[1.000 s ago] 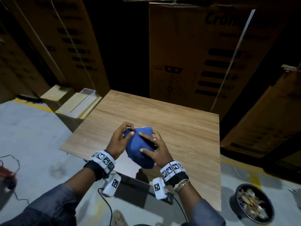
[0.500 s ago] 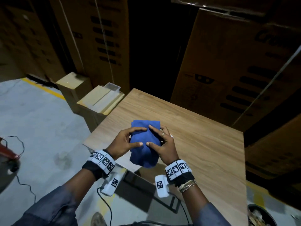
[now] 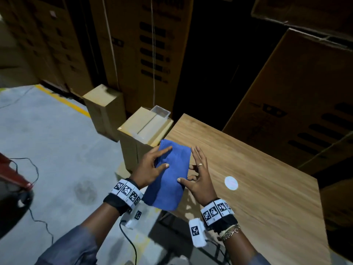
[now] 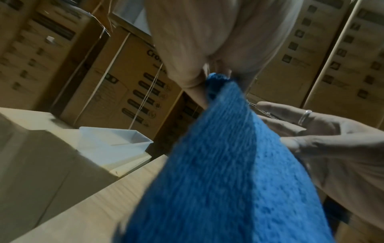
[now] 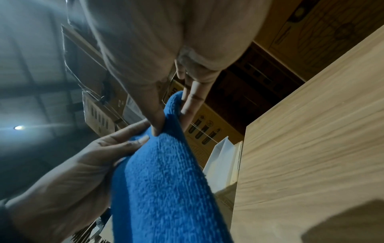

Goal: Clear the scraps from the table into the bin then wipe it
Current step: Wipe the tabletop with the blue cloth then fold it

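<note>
Starting nearest: item one? (Clerk)

Left grip (image 3: pixel 150 167). Thumb on top of the cloth (image 3: pixel 172 180), fingers spread along its left side, the cloth pinched between them. (Checker)

Item two? (Clerk)

Right grip (image 3: pixel 198 180). Thumb and curled fingers pinch the cloth's right edge; two fingers stand straight and free. (Checker)

Item three, the cloth itself? (Clerk)

Blue, napped, folded to a long pad. Held in the air over the near left corner of the counter (image 3: pixel 248 169), lower end hanging past the edge. Not yet on the wood. (Checker)

Counter condition? (Clerk)

Wood grain, no scraps visible on the part in view. One pale round spot (image 3: pixel 231 182) to the right of the grips; I cannot tell whether it is a mark or light. Bin not in view. (Checker)

Judged step? (Clerk)

Readying the cloth to wipe. Advice: finish a flat, even pad, lay it at one corner, press with a flat palm, work in overlapping strokes from far edge to near so nothing is pushed onto wiped wood. Keep the loose end from trailing. Pass over the pale spot. (Checker)

Beyond? (Clerk)

Box (image 3: pixel 145 129) just beside the counter's left edge, clear tray (image 3: pixel 160 111) on top; keep strokes from sweeping into it. Tall cartons (image 3: pixel 305 111) behind. (Checker)
</note>
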Tool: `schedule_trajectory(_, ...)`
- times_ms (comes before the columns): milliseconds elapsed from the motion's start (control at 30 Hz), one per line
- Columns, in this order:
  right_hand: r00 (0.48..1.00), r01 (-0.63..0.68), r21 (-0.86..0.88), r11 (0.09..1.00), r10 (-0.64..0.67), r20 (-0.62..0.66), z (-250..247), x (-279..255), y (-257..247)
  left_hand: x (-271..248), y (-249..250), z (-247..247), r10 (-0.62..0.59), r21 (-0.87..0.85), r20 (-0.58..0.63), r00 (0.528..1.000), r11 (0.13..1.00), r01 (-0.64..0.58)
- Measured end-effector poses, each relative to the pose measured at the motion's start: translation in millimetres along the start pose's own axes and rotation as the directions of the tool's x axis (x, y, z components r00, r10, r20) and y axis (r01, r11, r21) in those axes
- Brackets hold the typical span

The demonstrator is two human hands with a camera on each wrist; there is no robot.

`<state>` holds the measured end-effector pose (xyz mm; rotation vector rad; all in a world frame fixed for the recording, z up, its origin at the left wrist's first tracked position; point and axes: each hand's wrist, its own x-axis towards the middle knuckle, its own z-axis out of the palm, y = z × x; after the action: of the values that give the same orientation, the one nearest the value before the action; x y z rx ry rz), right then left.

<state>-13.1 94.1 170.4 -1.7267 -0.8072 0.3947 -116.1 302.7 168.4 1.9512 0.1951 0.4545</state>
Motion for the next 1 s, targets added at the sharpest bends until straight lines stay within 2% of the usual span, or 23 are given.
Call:
schedule_trajectory(100, 0.998, 0.039, -0.025, 0.999, -0.037, 0.049, 5.2, 26.0, 4.2, 14.0, -11.1, -10.2, 0.004, -0.015, -0.001, 1.0, 1.0, -0.004)
schedule_trajectory(267, 0.995, 0.011, 0.09, 0.996, -0.02, 0.096, 17.2, 79.6, 25.3, 48.1, -25.6, -34.6, -0.038, -0.004, -0.021, 0.999, 0.999, 0.037)
schedule_trajectory(367, 0.995, 0.021, 0.183, 0.983, -0.039, 0.091, 28.3, 110.1, 34.1, 73.3, -28.1, -49.5, -0.05, 0.008, 0.007, 0.999, 0.999, 0.05)
schedule_trajectory(533, 0.984, -0.104, 0.318, 0.942, 0.051, 0.17, 41.4, 155.3, 42.6, 113.4, -31.6, -71.0, -0.157, -0.116, 0.045, 0.987, 0.98, 0.161)
schedule_trajectory(567, 0.977, -0.137, 0.33, 0.934, 0.073, 0.199, 42.5, 164.1, 43.9, 120.4, -34.4, -76.1, -0.185, -0.122, 0.085, 0.979, 0.973, 0.194)
schedule_trajectory(667, 0.967, -0.151, 0.268, 0.952, 0.086, 0.239, 46.0, 180.2, 50.4, 136.3, -47.9, -91.9, -0.209, 0.055, 0.317, 0.925, 0.978, 0.202)
schedule_trajectory(733, 0.96, -0.157, 0.233, 0.96, 0.093, 0.265, 53.0, 187.9, 53.7, 144.8, -57.1, -102.9, -0.236, 0.202, 0.402, 0.885, 0.965, 0.166)
schedule_trajectory(833, 0.957, -0.159, 0.207, 0.965, 0.1, 0.272, 68.7, 203.2, 55.7, 158.9, -75.6, -121.9, -0.269, 0.229, 0.41, 0.872, 0.955, 0.187)
schedule_trajectory(1000, 0.959, -0.143, 0.058, 0.988, 0.124, 0.255, 95.8, 231.3, 51.3, 188.6, -114.8, -155.5, -0.279, 0.199, 0.451, 0.848, 0.958, 0.209)
